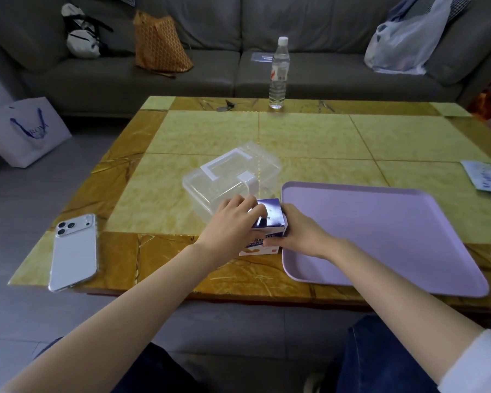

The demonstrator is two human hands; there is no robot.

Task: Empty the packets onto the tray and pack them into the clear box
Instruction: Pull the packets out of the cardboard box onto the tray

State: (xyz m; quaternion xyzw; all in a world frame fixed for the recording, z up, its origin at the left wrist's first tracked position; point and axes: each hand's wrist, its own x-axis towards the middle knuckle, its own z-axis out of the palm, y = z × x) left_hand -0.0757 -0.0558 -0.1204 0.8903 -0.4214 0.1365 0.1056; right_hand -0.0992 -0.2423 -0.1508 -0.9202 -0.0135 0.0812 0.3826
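A small blue and white carton packet (270, 219) stands on the table between the clear box and the tray. My left hand (230, 225) grips its left side and top, with the fingers curled over the top flap. My right hand (301, 236) holds its right side, thumb across the front face. The clear plastic box (227, 177), lid shut with a white handle and latch, sits just behind the packet. The lilac tray (380, 231) lies to the right with nothing on it.
A white phone (74, 251) lies face down at the table's left front. A water bottle (279, 72) stands at the far edge, near a small dark object (227, 106). A printed flat packet (488, 177) lies at the right edge. A grey sofa with bags is behind.
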